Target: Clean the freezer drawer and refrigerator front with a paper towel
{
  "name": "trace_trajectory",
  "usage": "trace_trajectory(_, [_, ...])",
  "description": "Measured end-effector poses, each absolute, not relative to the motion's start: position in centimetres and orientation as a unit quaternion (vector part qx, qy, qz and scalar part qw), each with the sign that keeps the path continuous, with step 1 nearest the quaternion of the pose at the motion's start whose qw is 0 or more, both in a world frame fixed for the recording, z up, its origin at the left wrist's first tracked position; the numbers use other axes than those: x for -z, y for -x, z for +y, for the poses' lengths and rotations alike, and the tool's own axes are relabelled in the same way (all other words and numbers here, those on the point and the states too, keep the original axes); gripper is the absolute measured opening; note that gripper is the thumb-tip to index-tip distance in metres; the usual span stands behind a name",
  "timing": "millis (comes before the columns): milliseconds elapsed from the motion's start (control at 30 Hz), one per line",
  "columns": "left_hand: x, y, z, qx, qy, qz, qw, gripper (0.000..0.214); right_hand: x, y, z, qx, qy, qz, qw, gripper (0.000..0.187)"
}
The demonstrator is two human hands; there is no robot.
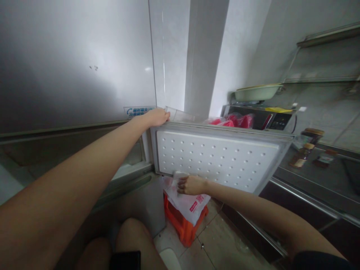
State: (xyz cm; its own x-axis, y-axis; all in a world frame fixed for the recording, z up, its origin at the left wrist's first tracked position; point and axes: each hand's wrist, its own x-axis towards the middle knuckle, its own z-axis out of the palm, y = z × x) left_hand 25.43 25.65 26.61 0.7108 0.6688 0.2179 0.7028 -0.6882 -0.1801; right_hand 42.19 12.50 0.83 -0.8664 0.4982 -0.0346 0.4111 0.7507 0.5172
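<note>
An open refrigerator door [216, 155] with a white dimpled inner panel stretches across the middle of the view. At its hinge-side top corner, my left hand [158, 117] has its fingers curled over the edge; the fingertips are partly hidden. Low on the same door, my right hand [193, 185] is closed on a thin white cloth [180, 175], which touches the bottom edge of the panel. Just behind and beneath that hand hangs or lies a white plastic bag with red print [194, 206], over an orange plastic stool [185, 227].
The upper refrigerator door [78, 63] is shut. Beyond the open door are red plastic bags [239, 120], a microwave [277, 119] and a green basin [257, 93] on top. Seasoning jars [302, 155] stand on the right counter. My knees [133, 234] are below, close to the lower drawer [143, 206].
</note>
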Motion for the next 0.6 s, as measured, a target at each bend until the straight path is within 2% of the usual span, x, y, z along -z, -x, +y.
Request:
trace_trajectory(133, [-26.8, -25.5, 25.6, 0.075, 0.913, -0.390, 0.092, 0.060, -5.1, -40.2, 12.3, -0.307, -0.179, 0.934, 0.035, 0.031])
trace_trajectory(233, [-26.9, -25.5, 25.6, 0.075, 0.915, -0.387, 0.081, 0.061, -9.9, -37.5, 13.2, -0.397, -0.130, 0.908, -0.025, 0.035])
trace_trajectory(333, [-26.9, -25.5, 25.6, 0.080, 0.918, -0.381, 0.079, 0.062, -13.6, -35.2, 14.4, -0.448, -0.109, 0.886, -0.039, 0.037])
trace_trajectory(467, [-26.8, -25.6, 25.7, 0.083, 0.916, -0.386, 0.074, 0.062, -15.4, -34.3, 16.0, -0.468, -0.093, 0.878, -0.023, 0.036])
trace_trajectory(600, [-26.9, -25.7, 25.5, 0.083, 0.912, -0.395, 0.073, 0.061, -15.4, -36.9, 17.4, -0.466, -0.149, 0.871, 0.039, 0.030])
